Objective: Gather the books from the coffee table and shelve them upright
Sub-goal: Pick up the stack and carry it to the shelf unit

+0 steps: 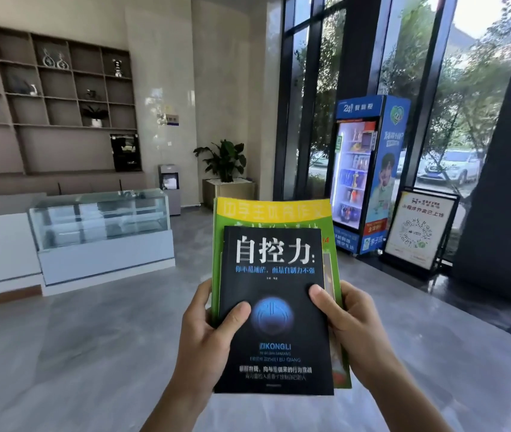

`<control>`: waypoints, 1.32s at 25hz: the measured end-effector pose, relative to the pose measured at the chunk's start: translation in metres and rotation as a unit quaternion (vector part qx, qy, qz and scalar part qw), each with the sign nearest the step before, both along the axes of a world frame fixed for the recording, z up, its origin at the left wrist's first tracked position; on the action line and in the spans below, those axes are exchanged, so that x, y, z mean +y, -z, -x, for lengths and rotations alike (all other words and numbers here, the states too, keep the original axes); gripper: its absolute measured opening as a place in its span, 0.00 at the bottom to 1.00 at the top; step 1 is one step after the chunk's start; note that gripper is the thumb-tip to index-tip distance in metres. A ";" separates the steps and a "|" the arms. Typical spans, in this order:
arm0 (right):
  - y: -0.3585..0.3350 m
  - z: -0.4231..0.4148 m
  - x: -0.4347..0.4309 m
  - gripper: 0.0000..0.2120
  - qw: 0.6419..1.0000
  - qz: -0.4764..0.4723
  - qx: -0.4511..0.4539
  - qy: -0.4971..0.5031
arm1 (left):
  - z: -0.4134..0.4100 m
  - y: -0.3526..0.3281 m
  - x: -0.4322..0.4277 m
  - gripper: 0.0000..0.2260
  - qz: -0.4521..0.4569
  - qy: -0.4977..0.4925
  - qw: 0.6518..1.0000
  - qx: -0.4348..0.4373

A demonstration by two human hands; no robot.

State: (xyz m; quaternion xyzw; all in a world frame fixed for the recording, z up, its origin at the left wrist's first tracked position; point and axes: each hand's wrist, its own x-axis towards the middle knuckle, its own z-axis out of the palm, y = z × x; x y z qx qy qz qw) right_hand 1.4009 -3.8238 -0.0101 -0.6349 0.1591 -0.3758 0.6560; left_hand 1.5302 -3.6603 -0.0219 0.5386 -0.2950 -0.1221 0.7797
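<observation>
Two hands out front, forearms raised. Left hand (209,335) and right hand (349,330) clamp the black book (274,310) atop a green book (274,213), thumbs on the cover.

Place looked like a commercial lobby or cafe-style reception, not a home. Glass display counter (101,219) stood at left, a wall shelf unit (51,98) with ornaments behind it. Lit vending fridge (363,176) and QR-code floor sign (416,232) stood by tall glass windows (453,73). Polished grey floor (92,353), potted plant (224,163).
</observation>
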 end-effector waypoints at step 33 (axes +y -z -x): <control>-0.030 -1.048 -0.823 0.12 0.997 0.054 -0.028 -0.042 | -1.034 -0.026 -0.807 0.14 0.028 -0.058 0.997 -0.033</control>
